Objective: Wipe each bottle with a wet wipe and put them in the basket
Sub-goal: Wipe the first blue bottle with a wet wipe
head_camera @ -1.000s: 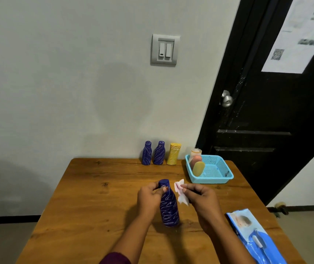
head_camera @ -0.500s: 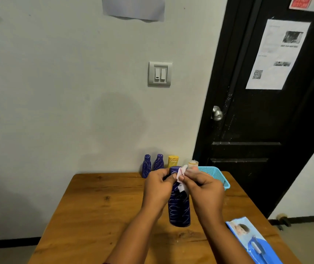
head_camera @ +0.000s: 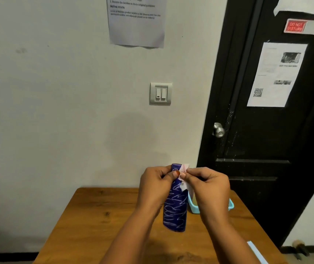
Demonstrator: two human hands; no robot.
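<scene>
A dark blue bottle with white squiggles (head_camera: 175,208) is held upright above the wooden table (head_camera: 99,221). My left hand (head_camera: 155,189) grips its neck from the left. My right hand (head_camera: 208,189) pinches a white wet wipe (head_camera: 184,180) against the right side of the neck, just below the cap. Behind my right hand only parts of the light blue basket (head_camera: 193,208) show. What lies in the basket is hidden, and so are the other bottles at the wall.
A black door (head_camera: 266,130) with a metal knob (head_camera: 218,130) stands right of the table. The light blue corner of the wipes pack (head_camera: 256,251) lies near the table's front right edge. A light switch (head_camera: 160,93) and a paper sheet (head_camera: 137,21) hang on the wall.
Both hands have lifted the bottle off the table toward the camera. The right hand brought the wipe onto the bottle's neck. The view tilted upward, hiding the bottles at the wall.
</scene>
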